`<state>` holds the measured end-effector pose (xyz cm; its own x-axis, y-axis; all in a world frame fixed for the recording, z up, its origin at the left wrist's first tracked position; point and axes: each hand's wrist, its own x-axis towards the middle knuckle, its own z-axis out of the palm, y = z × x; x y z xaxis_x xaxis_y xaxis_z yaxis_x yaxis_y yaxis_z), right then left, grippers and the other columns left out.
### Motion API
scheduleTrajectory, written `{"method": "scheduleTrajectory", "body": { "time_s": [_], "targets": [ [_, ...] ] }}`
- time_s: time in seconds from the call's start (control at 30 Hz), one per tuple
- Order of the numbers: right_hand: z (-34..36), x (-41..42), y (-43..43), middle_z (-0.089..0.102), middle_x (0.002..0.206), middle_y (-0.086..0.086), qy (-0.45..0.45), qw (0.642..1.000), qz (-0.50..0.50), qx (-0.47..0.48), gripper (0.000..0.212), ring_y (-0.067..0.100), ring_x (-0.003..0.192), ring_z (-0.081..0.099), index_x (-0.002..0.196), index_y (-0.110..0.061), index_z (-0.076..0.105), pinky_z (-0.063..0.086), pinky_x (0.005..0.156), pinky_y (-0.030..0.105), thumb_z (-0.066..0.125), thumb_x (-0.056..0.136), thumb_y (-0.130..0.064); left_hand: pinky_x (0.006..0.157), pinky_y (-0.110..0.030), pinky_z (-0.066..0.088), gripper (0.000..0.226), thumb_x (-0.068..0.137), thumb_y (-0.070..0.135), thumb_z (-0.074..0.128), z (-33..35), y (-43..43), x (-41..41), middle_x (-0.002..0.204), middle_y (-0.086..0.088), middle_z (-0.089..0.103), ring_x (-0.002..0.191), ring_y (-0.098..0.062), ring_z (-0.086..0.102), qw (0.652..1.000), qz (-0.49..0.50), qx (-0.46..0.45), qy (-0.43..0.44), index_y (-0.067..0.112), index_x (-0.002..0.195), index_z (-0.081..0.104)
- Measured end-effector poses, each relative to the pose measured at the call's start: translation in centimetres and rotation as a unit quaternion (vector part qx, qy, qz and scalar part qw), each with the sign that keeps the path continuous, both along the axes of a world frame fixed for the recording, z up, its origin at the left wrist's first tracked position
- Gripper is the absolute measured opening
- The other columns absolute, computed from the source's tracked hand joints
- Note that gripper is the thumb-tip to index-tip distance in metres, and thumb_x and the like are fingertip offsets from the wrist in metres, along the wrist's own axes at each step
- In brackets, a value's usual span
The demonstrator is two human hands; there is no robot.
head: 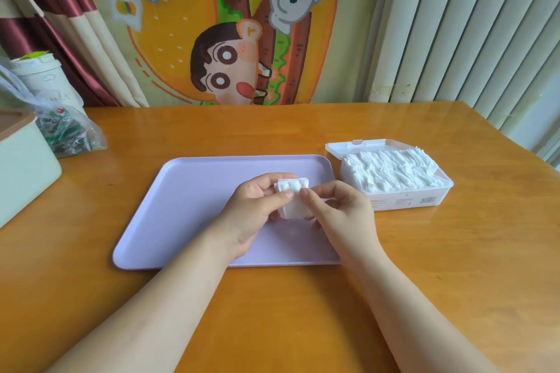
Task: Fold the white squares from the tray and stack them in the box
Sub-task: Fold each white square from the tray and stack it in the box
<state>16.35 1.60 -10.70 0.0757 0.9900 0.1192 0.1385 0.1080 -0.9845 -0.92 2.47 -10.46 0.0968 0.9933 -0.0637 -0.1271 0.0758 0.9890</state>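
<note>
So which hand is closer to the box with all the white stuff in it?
The right hand. It pinches the white square on the side toward the box, not touching the box. The left hand holds the square's far side, over the tray.

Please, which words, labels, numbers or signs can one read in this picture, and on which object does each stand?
No text here can be read.
On the box: a label with small print and a barcode, too small to read.
On the white tub at the left: faint print, blurred.
On the plastic bag: red and green print, unreadable.
On the wall hanging: cartoon pictures only, no words seen.
On the white square: no print.
</note>
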Motion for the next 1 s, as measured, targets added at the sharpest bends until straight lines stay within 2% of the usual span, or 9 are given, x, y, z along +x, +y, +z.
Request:
{"method": "scheduleTrajectory", "body": {
  "time_s": [0.13, 0.23, 0.33, 0.4, 0.57, 0.63, 0.73, 0.87, 1.0],
  "targets": [
    [1.7, 0.4, 0.0, 0.078, 0.101, 0.006, 0.086, 0.995, 0.046, -0.027, 0.029, 0.022, 0.084, 0.078, 0.115, -0.015, 0.073, 0.061, 0.067, 0.033, 0.081, 0.091, -0.029, 0.081, -0.034, 0.050, 0.023, 0.099, 0.002, 0.061, 1.7, 0.3, 1.6, 0.104, -0.007, 0.077, 0.090, -0.018, 0.070, 0.999, -0.009, 0.011, -0.050, 0.012, 0.118, 0.071],
    [3.2, 1.2, 0.0, 0.079, 0.090, 0.014, 0.111, 0.991, 0.060, -0.032, 0.026, 0.024, 0.090, 0.077, 0.099, -0.008, 0.078, 0.060, 0.070, 0.033, 0.077, 0.094, -0.034, 0.076, -0.031, 0.058, 0.020, 0.096, -0.006, 0.061, 3.8, 1.1, 3.8, 0.100, -0.016, 0.075, 0.081, -0.024, 0.068, 0.997, -0.001, 0.027, -0.076, 0.005, 0.112, 0.065],
    [4.4, 3.2, 0.5, 0.074, 0.077, 0.016, 0.147, 0.989, -0.004, -0.032, 0.026, 0.019, 0.069, 0.071, 0.080, -0.008, 0.075, 0.056, 0.060, 0.027, 0.079, 0.092, -0.031, 0.075, -0.033, 0.060, 0.017, 0.093, -0.006, 0.065, 5.4, 2.0, 6.5, 0.098, -0.019, 0.073, 0.076, -0.028, 0.068, 0.996, -0.009, 0.031, -0.079, 0.004, 0.107, 0.063],
    [5.1, 5.1, 0.8, 0.074, 0.077, 0.018, 0.148, 0.988, -0.043, -0.034, 0.030, 0.017, 0.063, 0.067, 0.084, 0.000, 0.073, 0.051, 0.055, 0.028, 0.079, 0.092, -0.028, 0.085, -0.040, 0.060, 0.016, 0.093, -0.005, 0.066, 5.8, 2.7, 8.3, 0.099, -0.018, 0.075, 0.085, -0.030, 0.071, 0.997, -0.020, 0.037, -0.062, 0.006, 0.104, 0.065],
    [6.1, 12.3, 2.3, 0.070, 0.074, 0.016, 0.055, 0.986, -0.160, 0.000, 0.020, 0.009, 0.057, 0.065, 0.089, -0.002, 0.074, 0.046, 0.055, 0.030, 0.073, 0.092, -0.021, 0.070, -0.024, 0.055, 0.017, 0.093, 0.005, 0.067, 5.9, 4.7, 13.6, 0.098, 0.003, 0.077, 0.086, -0.011, 0.068, 0.978, -0.031, 0.104, 0.178, 0.019, 0.101, 0.073],
    [6.1, 15.2, 3.2, 0.060, 0.071, 0.023, -0.001, 0.980, -0.197, -0.009, 0.023, 0.014, 0.056, 0.059, 0.089, 0.004, 0.070, 0.043, 0.056, 0.032, 0.069, 0.088, -0.018, 0.066, -0.016, 0.050, 0.019, 0.093, 0.010, 0.066, 6.1, 5.8, 15.7, 0.093, 0.013, 0.072, 0.079, -0.007, 0.065, 0.947, -0.068, 0.153, 0.275, 0.024, 0.104, 0.075],
    [5.4, 18.1, 4.4, 0.053, 0.070, 0.012, -0.024, 0.972, -0.229, -0.040, 0.025, 0.022, 0.064, 0.048, 0.089, 0.007, 0.068, 0.038, 0.058, 0.037, 0.064, 0.083, -0.017, 0.072, -0.021, 0.049, 0.029, 0.090, 0.016, 0.063, 6.1, 7.7, 18.7, 0.100, 0.014, 0.070, 0.079, -0.007, 0.065, 0.884, -0.156, 0.197, 0.395, 0.035, 0.111, 0.071],
    [4.1, 19.4, 5.4, 0.054, 0.072, 0.011, -0.029, 0.968, -0.236, -0.073, 0.028, 0.023, 0.065, 0.047, 0.091, 0.008, 0.067, 0.038, 0.058, 0.037, 0.063, 0.080, -0.018, 0.068, -0.022, 0.043, 0.028, 0.087, 0.032, 0.062, 6.0, 9.3, 21.2, 0.115, 0.010, 0.065, 0.078, 0.001, 0.058, 0.815, -0.229, 0.239, 0.476, 0.041, 0.112, 0.067],
    [3.6, 20.2, 5.9, 0.066, 0.076, 0.011, -0.023, 0.970, -0.224, -0.093, 0.021, 0.020, 0.061, 0.057, 0.093, 0.002, 0.069, 0.044, 0.051, 0.032, 0.066, 0.083, -0.016, 0.078, -0.028, 0.054, 0.027, 0.083, 0.037, 0.063, 5.7, 10.9, 22.2, 0.104, 0.012, 0.065, 0.094, -0.001, 0.059, 0.798, -0.244, 0.242, 0.495, 0.048, 0.108, 0.065]
  ]
}}
